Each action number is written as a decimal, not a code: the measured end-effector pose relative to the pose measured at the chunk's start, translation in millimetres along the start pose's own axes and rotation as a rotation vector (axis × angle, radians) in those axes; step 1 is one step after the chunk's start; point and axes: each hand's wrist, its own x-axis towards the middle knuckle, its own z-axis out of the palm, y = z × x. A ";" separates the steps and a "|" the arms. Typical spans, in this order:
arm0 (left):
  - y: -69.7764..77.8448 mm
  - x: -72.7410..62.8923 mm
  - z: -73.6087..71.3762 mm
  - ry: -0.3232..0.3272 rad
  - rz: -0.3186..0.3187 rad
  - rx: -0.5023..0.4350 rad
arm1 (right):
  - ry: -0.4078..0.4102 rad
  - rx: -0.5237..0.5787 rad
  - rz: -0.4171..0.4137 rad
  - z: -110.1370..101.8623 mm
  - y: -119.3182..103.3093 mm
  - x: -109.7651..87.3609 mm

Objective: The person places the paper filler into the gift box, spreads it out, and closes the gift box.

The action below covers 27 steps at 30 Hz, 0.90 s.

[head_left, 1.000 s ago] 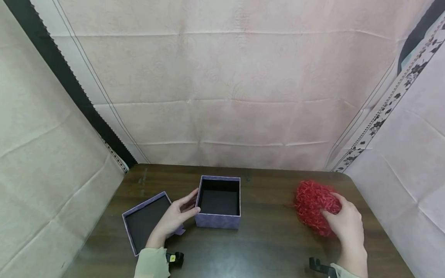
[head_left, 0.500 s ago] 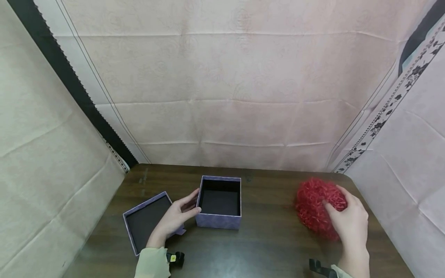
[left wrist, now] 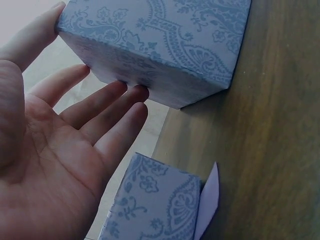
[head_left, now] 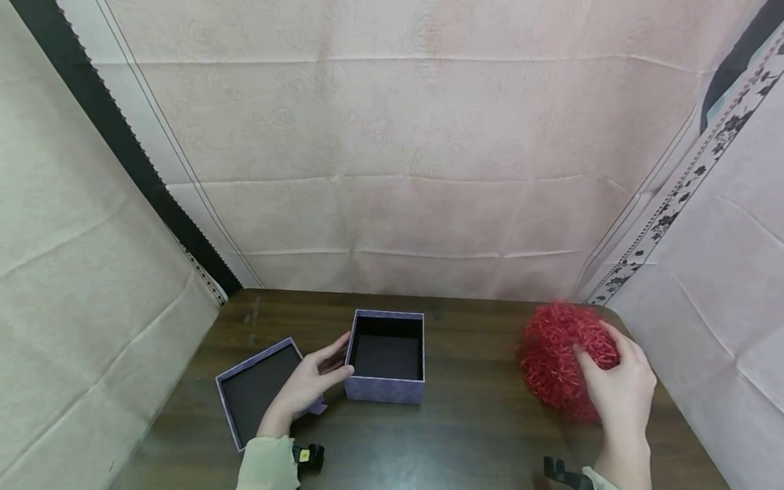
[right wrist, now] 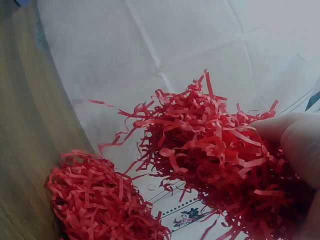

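At centre table in the head view stands a lavender patterned gift box, uncovered, with a dark interior. My left hand rests against its left side; in the left wrist view the fingers are extended, tips touching the box wall, thumb at its edge. The box lid lies inside-up to the left, partly behind that forearm. On the right, my right hand pinches a clump of red shredded paper between thumb and fingers. In the right wrist view this clump is lifted over a second heap of shredded paper on the table.
The brown wooden table has pale cloth hung behind it and at both sides. A short ribbon tab sticks out from the lid. Camera mounts sit at both wrists.
My right hand has raised its clump of red shredded paper and shifted slightly right, so the red mass looks taller. The left hand, box and lid have stayed put.
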 end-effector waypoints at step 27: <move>2.5 0.1 1.0 0.006 0.013 0.015 | 0.048 0.120 -0.114 -7.0 -29.4 -12.8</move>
